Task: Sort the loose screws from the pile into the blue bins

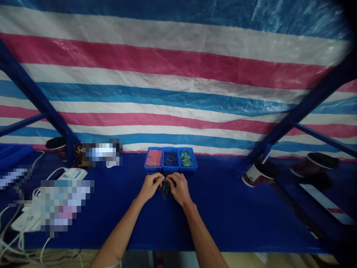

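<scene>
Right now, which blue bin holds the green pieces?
The rightmost blue bin holds the green pieces; the other two hold a pink packet and dark pins.

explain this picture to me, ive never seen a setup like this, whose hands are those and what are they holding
There is no machine here. This single picture comes from a camera worn on a person's head, looking forward and down, so the two bare arms rising from the bottom are that person's own. The left hand and right hand meet around a bunch of thin dark pins and seem to grip it, though the fingers hide part of it.

They work over a blue-covered table. Just beyond the hands stand three small blue bins: one holds something pink, one dark pins, one green pieces. A striped tarp hangs behind. The square patches are pixelated areas.
</scene>
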### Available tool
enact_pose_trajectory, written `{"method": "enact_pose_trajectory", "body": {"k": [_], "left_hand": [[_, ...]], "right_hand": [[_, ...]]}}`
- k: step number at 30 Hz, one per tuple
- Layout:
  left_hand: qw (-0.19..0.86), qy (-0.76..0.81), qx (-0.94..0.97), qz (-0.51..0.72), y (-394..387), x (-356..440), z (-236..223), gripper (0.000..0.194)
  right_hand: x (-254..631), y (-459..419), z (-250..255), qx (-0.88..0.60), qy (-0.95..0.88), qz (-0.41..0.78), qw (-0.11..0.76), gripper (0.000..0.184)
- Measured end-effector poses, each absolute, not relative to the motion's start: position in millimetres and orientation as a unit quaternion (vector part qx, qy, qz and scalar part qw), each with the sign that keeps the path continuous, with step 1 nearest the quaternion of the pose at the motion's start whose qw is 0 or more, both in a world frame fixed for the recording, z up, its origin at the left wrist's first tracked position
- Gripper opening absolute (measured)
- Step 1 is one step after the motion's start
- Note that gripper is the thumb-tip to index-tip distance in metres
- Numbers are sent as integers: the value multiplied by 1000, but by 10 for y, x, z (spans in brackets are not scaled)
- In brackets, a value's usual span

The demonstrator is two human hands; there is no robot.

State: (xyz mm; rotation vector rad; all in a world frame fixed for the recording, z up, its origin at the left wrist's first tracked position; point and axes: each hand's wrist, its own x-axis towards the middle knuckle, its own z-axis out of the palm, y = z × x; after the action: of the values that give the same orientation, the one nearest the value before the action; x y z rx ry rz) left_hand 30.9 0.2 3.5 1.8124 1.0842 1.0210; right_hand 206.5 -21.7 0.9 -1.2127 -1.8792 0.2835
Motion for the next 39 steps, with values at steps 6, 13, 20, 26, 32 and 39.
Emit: {"method": "enact_pose_trajectory", "body": {"k": [6, 13, 20, 26, 32, 39], "left_hand": [[388, 428, 711, 400, -10, 311, 46, 38], [390, 427, 709, 403, -9, 311, 43, 37], [385, 427, 714, 399, -1, 312, 48, 36], [384, 427, 714, 401, -14, 312, 63, 37], [383, 431, 713, 399, -19, 312, 52, 40], [386, 431, 710, 401, -9, 313, 48, 38]], "right_hand": [[2069, -211, 7, -485, -755, 117, 426, 16], [2069, -221, 11, -486, -752, 116, 430, 19], [2070, -212, -5, -484, -753, 118, 430, 17], [2068, -213, 6, -482, -754, 119, 430, 16], [2062, -210, -2, -481, -756, 117, 428, 16], [2065, -209, -10, -483, -755, 117, 429, 18]]}}
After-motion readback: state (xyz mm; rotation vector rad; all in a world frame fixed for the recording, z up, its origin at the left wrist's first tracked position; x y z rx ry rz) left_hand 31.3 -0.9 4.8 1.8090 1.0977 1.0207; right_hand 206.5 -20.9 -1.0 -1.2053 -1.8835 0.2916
